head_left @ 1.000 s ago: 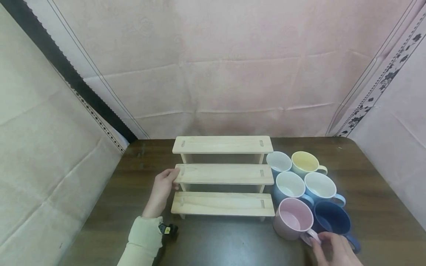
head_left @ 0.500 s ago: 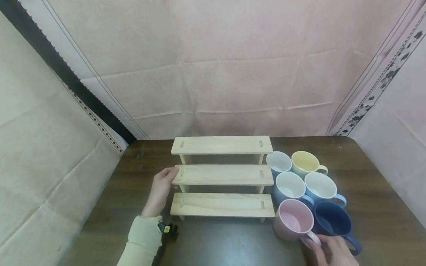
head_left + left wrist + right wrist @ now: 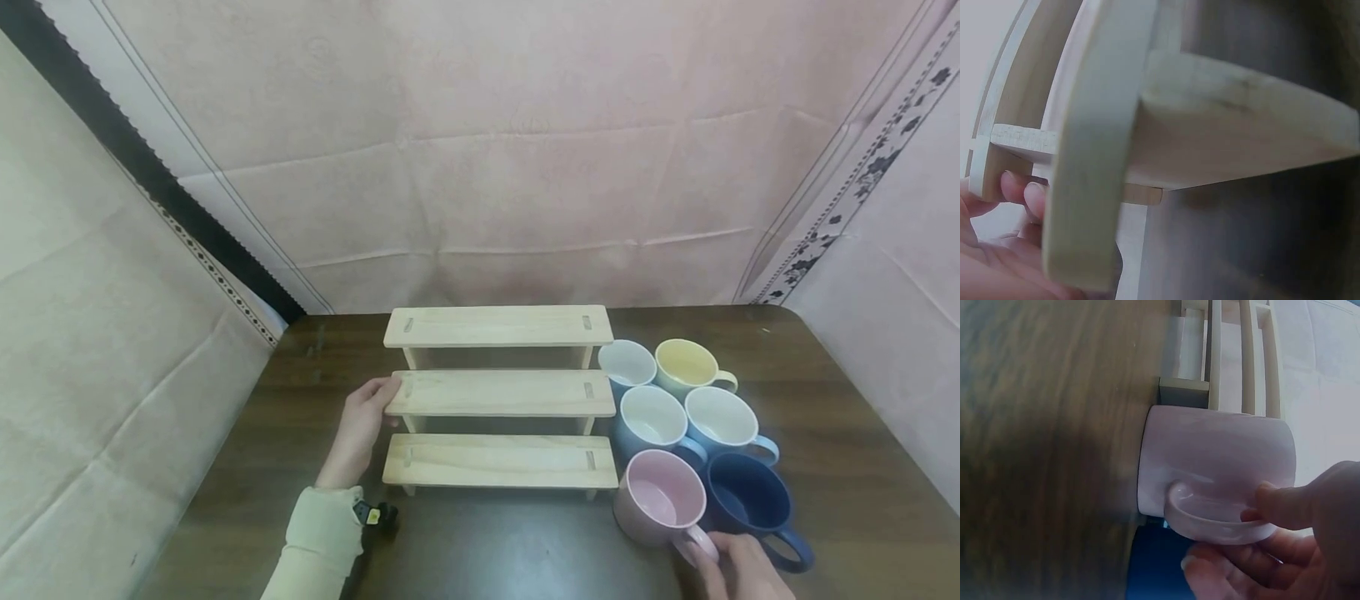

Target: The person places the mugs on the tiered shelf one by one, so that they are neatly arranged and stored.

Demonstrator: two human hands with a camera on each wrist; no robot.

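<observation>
A three-tier wooden rack (image 3: 499, 393) of pale boards stands on the dark table. At the left end of its middle board my left hand (image 3: 364, 419) grips the edge; in the left wrist view its thumb and fingers (image 3: 1034, 199) curl around the wood. On the right, my right hand (image 3: 742, 568) pinches the handle of a pink mug (image 3: 660, 497) between thumb and fingers. The pink mug sits upright on the table beside the rack's lowest tier. A dark blue mug (image 3: 748, 493) stands against it, just behind the right hand, its handle toward the lower right.
Behind these stand two light blue mugs, one nearer the rack (image 3: 652, 417) and the other to its right (image 3: 722, 419). At the back are a pale bluish mug (image 3: 627, 367) and a yellow mug (image 3: 685, 367). Cloth walls (image 3: 510, 167) enclose the table (image 3: 480, 550).
My right hand has shifted slightly left and its fingers have come further around the pink mug's handle. The left hand and rack stay nearly still.
</observation>
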